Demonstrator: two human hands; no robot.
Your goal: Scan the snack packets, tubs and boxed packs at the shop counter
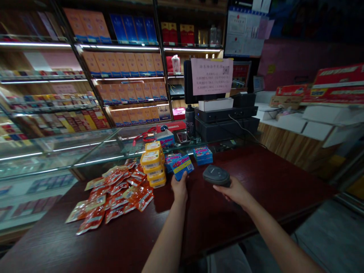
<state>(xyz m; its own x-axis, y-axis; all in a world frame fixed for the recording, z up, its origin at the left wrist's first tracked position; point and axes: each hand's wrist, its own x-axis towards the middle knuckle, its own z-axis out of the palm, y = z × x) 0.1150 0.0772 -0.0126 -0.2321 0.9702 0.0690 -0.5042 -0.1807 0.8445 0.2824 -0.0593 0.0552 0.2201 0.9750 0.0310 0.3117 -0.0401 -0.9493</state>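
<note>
Between thumb and fingers of our left hand, we pinch a yellow-banded blue cardboard box, long axis slanting up rightward. To its right, apart, our right hand curls round a dark-grey plastic handheld scanner, head toward the box. Stacked yellow plastic tubs stand leftward.

The head camera looks forward and down, seemingly near the tabletop.
</note>
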